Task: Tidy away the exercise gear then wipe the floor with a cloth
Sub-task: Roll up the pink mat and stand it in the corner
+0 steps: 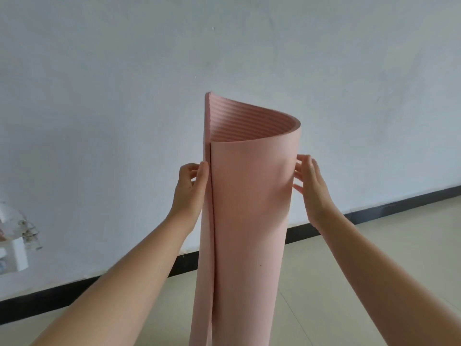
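Both hands steady an upright, loosely rolled pink mat (pixel 249 208) (ribbed inside): left hand (pixel 190 193) grips its edge, right hand (pixel 311 188) presses with straight fingers.

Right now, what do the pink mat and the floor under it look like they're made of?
The mat looks like soft foam: matte pink outside, ribbed inside, with a thick cut edge, and it curls loosely between the left hand and right hand. The floor looks like smooth beige tile with a faint sheen and thin joint lines; it could be vinyl.
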Available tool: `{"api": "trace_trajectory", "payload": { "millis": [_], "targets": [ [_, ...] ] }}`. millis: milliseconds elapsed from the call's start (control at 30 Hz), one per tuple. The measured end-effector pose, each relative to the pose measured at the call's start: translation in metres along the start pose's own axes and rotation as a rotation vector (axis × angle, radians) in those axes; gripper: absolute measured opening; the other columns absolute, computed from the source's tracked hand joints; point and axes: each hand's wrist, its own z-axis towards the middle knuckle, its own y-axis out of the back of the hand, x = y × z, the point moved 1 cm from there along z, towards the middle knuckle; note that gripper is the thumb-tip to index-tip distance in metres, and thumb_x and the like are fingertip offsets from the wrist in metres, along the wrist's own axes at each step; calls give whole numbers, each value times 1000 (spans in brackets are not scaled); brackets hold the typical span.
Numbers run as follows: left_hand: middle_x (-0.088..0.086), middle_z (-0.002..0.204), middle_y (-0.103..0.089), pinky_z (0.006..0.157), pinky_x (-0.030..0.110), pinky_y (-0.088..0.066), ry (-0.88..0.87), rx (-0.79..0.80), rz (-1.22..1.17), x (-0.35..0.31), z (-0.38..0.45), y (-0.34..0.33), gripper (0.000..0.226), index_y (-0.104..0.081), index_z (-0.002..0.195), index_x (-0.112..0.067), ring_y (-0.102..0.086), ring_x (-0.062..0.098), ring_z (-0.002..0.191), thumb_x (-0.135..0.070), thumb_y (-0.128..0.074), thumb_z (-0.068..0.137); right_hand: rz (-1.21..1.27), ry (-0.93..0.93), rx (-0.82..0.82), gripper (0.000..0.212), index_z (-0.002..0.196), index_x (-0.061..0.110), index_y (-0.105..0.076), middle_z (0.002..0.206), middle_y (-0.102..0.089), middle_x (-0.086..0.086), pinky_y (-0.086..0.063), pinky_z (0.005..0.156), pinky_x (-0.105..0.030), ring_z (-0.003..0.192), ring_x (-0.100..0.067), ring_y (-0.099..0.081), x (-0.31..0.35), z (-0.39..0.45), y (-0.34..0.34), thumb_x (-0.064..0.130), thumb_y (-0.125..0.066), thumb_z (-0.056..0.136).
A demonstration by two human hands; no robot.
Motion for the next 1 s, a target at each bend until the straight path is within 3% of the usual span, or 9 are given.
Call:
{"api": "trace_trajectory", "payload": {
  "millis": [67, 200, 300, 400, 533, 667, 867, 933, 1000],
  "targets": [
    [-3, 109, -49, 74, 18, -40, 4, -29, 33, -23, 12, -1, 30, -40, 111, -18, -49, 14, 101, -43, -30, 98, -15, -36, -14, 42, 112, 18, -48, 114, -55, -2, -40, 99, -36, 108, -17, -52, 29, 13, 3, 49, -24, 97],
    [2, 130, -50, 104, 43, -42, 225, 144, 179, -56, 26, 8, 60, -28, 141, -26, -49, 23, 120, -60, -26, 92, -224, -324, 95, 53, 106, 6, -56, 99, -58, -7, -42, 70, -28, 85, -20, -55, 79, 32, 1, 54, -36, 92],
    [-2, 113, -57, 100, 40, -41, 521, 328, 295, -82, 27, 20, 56, -50, 118, -25, -52, 21, 111, -65, -22, 91, -690, -501, 283, 36, 94, 8, -51, 83, -58, -5, -40, 60, -27, 71, -18, -53, 93, 39, -4, 43, -49, 87],
    [3, 118, -56, 95, 34, -41, 654, 436, 462, -89, 23, 20, 53, -52, 115, -14, -52, 22, 111, -59, -39, 90, -1017, -491, 479, 34, 111, 4, -43, 89, -57, -7, -39, 60, -29, 80, -23, -56, 82, 19, -18, 29, -50, 89],
    [11, 123, -54, 84, 32, -42, 526, 473, 868, -80, 2, 8, 55, -37, 132, -7, -53, 28, 111, -42, -50, 91, -1081, -465, 388, 39, 126, 1, -32, 120, -54, -16, -35, 68, -32, 103, -36, -57, 69, -17, -22, 25, -38, 96],
    [17, 135, -37, 100, 41, -40, 450, 584, 1112, -76, -16, -1, 51, -34, 131, -4, -36, 32, 126, -33, -46, 91, -1152, -445, 414, 45, 133, 4, -29, 125, -51, -14, -38, 80, -36, 106, -34, -55, 67, -25, -12, 27, -36, 95],
    [16, 154, -11, 116, 41, -18, 94, 597, 1313, -91, -14, -7, 89, -16, 146, -3, -10, 31, 144, -40, -63, 82, -1140, -396, 637, 46, 134, 13, -30, 122, -52, -8, -38, 93, -36, 109, -29, -53, 72, -33, 9, 31, -41, 93],
    [11, 153, -18, 114, 40, -21, 70, 750, 1428, -91, -12, -12, 88, -9, 148, -7, -19, 27, 142, -45, -57, 84, -1129, -376, 660, 46, 135, 16, -30, 120, -52, -6, -35, 95, -35, 108, -28, -52, 74, -45, 18, 31, -40, 93],
    [9, 139, -40, 101, 35, -36, 38, 867, 1504, -97, -18, -24, 68, -24, 142, -9, -42, 25, 127, -42, -51, 89, -1132, -372, 651, 45, 135, 18, -30, 119, -52, -4, -33, 96, -34, 109, -26, -50, 76, -57, 30, 31, -39, 93]
  ]
}}
